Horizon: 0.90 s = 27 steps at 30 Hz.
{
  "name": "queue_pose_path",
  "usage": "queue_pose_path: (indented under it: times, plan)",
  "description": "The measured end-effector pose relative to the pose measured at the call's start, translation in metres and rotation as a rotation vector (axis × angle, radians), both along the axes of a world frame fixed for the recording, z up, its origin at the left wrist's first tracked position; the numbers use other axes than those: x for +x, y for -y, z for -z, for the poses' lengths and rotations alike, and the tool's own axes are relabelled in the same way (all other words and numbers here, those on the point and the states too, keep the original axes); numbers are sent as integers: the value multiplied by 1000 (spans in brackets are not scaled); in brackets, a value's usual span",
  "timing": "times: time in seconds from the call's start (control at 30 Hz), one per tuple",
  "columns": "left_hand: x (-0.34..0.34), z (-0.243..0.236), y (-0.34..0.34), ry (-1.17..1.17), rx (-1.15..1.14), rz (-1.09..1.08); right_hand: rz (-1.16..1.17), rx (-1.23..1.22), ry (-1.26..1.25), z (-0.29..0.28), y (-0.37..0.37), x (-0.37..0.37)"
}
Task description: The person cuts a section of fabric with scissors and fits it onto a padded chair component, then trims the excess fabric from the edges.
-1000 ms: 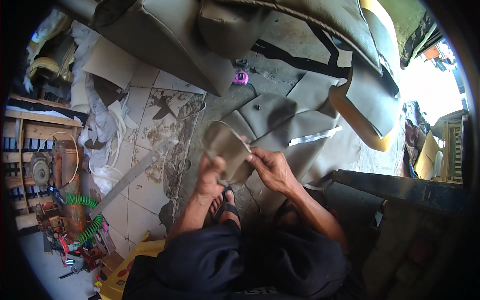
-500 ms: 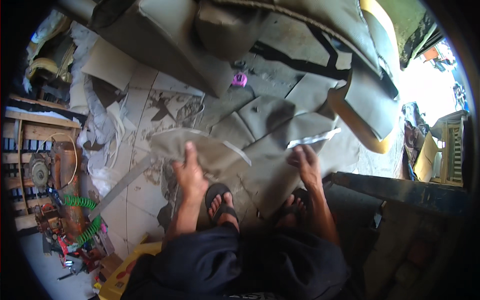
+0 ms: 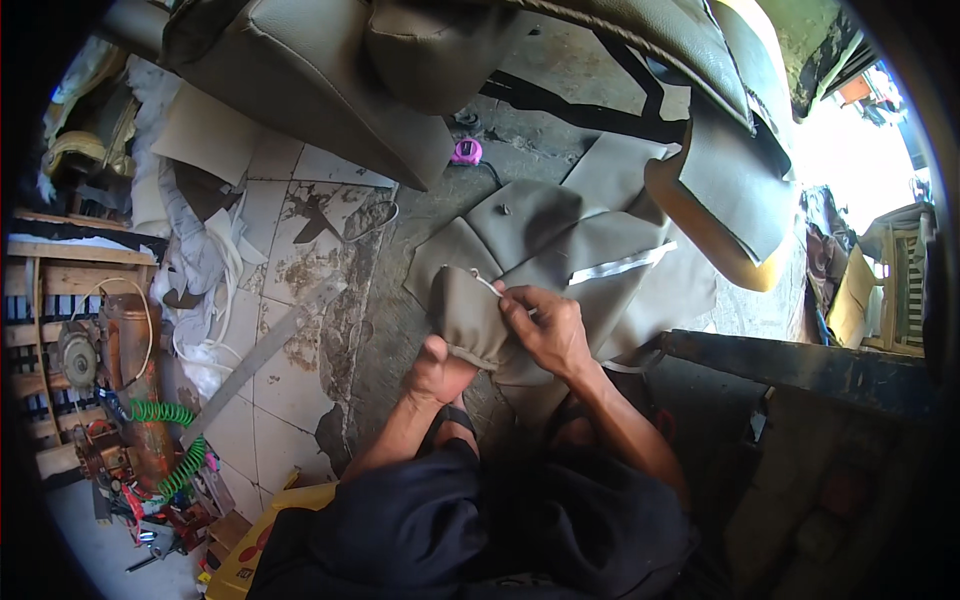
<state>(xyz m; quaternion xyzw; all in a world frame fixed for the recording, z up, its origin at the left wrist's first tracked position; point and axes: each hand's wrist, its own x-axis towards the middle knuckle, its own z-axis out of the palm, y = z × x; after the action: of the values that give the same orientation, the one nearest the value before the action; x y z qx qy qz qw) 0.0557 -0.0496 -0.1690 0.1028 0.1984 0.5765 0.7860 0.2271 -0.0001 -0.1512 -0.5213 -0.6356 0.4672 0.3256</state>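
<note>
A small piece of taupe vinyl [image 3: 468, 310] with a pale edge strip is bent into a curve between my hands. My left hand [image 3: 437, 375] supports its near edge, thumb up, with the fingers partly hidden beneath it. At the far right corner, my right hand [image 3: 548, 325] pinches the piece's edge beside a white strip [image 3: 487, 283]. Under and beyond my hands lie larger taupe vinyl sheets [image 3: 525, 225] on the floor. A flat white strip [image 3: 622, 263] runs along one of them, right of my right hand.
Taupe upholstered seat parts [image 3: 310, 85] stand ahead, with yellow foam [image 3: 715, 235] on the right. A pink tape measure [image 3: 467, 151] lies on the floor. Left are a rusty cylinder [image 3: 135, 370], green coiled hose [image 3: 180, 465] and fabric scraps. A dark metal bar [image 3: 780, 365] juts in at right.
My right hand has moved left from the white-edged sheet to the small vinyl piece. My left hand has drawn nearer and right, and the piece is now curled between both hands.
</note>
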Motion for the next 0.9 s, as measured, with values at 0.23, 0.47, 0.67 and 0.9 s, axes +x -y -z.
queue_pose_path:
  times: [0.23,0.47,0.67,0.9]
  plan:
    - [7,22,-3,-920,149,-139,109,161,151,-7,-6,11]
    - [19,4,-13,-558,-103,-297,476,-92,-55,32,-16,41]
    - [-36,-10,-20,-311,-164,-380,317,-161,-305,22,-20,86]
    - [-39,0,-20,-74,-279,-291,-63,-139,-230,27,-6,23]
